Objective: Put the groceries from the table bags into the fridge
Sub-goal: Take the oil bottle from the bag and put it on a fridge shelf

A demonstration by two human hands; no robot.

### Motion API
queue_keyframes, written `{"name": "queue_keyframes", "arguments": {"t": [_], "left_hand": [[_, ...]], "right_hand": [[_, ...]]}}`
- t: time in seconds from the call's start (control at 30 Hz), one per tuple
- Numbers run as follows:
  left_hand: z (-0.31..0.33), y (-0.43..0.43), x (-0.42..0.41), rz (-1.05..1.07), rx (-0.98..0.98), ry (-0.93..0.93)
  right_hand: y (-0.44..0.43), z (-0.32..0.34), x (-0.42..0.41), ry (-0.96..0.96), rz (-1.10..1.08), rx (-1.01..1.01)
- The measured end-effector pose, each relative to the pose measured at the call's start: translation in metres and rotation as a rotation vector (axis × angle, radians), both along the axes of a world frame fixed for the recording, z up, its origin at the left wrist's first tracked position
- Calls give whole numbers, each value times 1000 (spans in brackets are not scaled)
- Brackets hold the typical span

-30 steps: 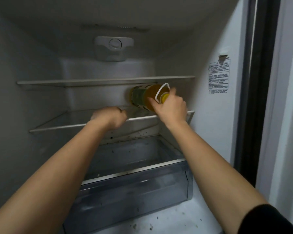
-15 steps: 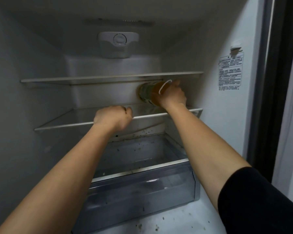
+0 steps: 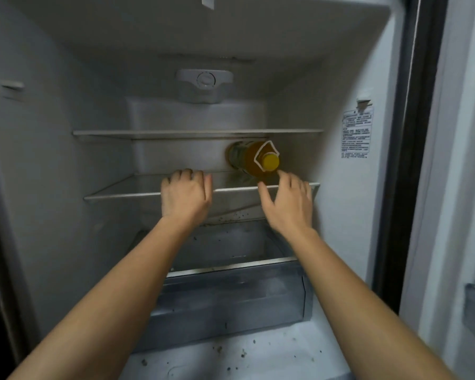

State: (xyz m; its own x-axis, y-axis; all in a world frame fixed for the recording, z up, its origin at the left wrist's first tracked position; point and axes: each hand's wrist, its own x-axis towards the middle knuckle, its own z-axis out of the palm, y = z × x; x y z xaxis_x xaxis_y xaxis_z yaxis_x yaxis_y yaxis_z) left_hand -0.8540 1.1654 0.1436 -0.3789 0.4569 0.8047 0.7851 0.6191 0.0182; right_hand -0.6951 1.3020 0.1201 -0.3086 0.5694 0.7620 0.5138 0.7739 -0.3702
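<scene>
Open fridge [image 3: 66,215] interior: the bottle [image 3: 247,157] lies on its side at the right of the middle shelf [image 3: 121,194], cap outward, with the right hand [image 3: 288,204] spread and empty just beside it and the left hand [image 3: 185,196] apparently gripping the shelf edge; placing looks complete, so the next move is likely fetching more from the bags.

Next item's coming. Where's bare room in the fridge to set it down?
The upper shelf shows nothing on it. On the lower shelf, the stretch from the left wall to the left hand gripping its edge is bare. The right end is crowded: the bottle lies there with the right hand open just before it. The drawer looks bare too.
</scene>
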Motion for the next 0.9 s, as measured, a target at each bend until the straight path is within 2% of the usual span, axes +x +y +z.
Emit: {"name": "queue_keyframes", "arguments": {"t": [0.17, 0.23, 0.33, 0.47, 0.6, 0.8, 0.9], "left_hand": [[-73, -38, 27, -50, 129, -1], [-115, -57, 45, -72, 146, -55], [-180, -86, 77, -38, 93, -206], [-236, -123, 111, 29, -36, -217], [-245, -165, 128, 93, -129, -199], [-209, -251, 162, 153, -30, -141], [-196, -315, 187, 96, 57, -47]], "right_hand": [[-23, -73, 40, 12, 63, -67], [-34, -105, 53, 2, 84, -86], [-54, -158, 63, -34, 133, -123], [-81, -219, 66, -173, 228, -165], [-110, -240, 66, -265, 290, -139], [-188, -206, 70, -126, 415, -85], [-250, -192, 75, -16, 494, -45]]}}
